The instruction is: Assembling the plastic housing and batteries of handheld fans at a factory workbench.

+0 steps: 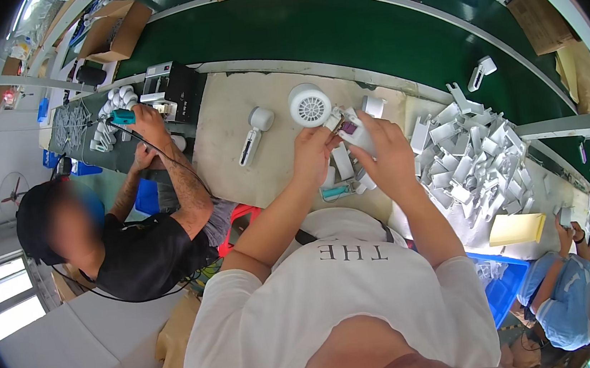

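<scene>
A white handheld fan with a round grille head [310,105] is between my two hands, over the bench. My left hand [312,155] grips it at the neck, just below the head. The fan's handle is open, and a small purple part [349,127] shows inside. Fingers of my right hand [386,151] close round a white handle shell [361,138] against that open handle. My fingers hide how the pieces meet. Below my hands lie several loose white parts [342,162] and a teal-handled tool [335,191]. Another white fan [251,145] lies to the left.
A large pile of white shells [476,158] covers the bench at right, with a yellow tray [517,228] in front. A co-worker [135,237] at left holds a teal corded tool [122,116] near a black machine [177,92]. Beyond the bench runs a green conveyor [279,31].
</scene>
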{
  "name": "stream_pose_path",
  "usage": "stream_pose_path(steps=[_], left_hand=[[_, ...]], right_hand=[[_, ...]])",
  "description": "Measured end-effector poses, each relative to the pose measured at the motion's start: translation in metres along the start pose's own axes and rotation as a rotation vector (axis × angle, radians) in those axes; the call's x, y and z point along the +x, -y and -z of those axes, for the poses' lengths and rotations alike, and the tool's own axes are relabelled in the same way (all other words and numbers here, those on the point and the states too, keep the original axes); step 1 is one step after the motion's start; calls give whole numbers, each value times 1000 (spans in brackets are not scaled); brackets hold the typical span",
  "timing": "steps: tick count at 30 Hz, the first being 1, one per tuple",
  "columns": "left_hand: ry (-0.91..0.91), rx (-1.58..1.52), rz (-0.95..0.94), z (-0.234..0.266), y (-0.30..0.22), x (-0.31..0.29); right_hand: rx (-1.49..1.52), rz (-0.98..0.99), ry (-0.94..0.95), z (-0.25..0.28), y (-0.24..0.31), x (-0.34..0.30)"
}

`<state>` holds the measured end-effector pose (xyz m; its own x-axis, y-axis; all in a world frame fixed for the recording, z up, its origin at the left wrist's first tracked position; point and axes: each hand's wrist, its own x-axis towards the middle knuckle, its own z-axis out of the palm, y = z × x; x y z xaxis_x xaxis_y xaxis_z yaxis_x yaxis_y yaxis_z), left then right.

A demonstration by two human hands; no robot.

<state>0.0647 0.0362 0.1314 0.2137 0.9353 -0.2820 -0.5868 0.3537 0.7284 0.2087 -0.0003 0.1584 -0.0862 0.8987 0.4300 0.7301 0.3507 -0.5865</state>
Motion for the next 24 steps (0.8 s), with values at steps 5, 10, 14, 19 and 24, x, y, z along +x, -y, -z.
stream_pose_path(steps=[5, 10, 14, 19, 24], left_hand=[[-76, -89, -79, 6, 2, -10], [-136, -16, -181, 4, 12, -15], [-181, 56, -255, -2, 2, -6], [4, -149, -310, -20, -24, -3], [29, -193, -345, -37, -27, 5]], right_hand=[[-57, -6, -2, -11, 22, 10], [-121, 35, -40, -20, 26, 9], [-197, 95, -68, -15, 29, 21], [270, -280, -103, -13, -9, 4], [870, -661, 40, 6, 11, 20]])
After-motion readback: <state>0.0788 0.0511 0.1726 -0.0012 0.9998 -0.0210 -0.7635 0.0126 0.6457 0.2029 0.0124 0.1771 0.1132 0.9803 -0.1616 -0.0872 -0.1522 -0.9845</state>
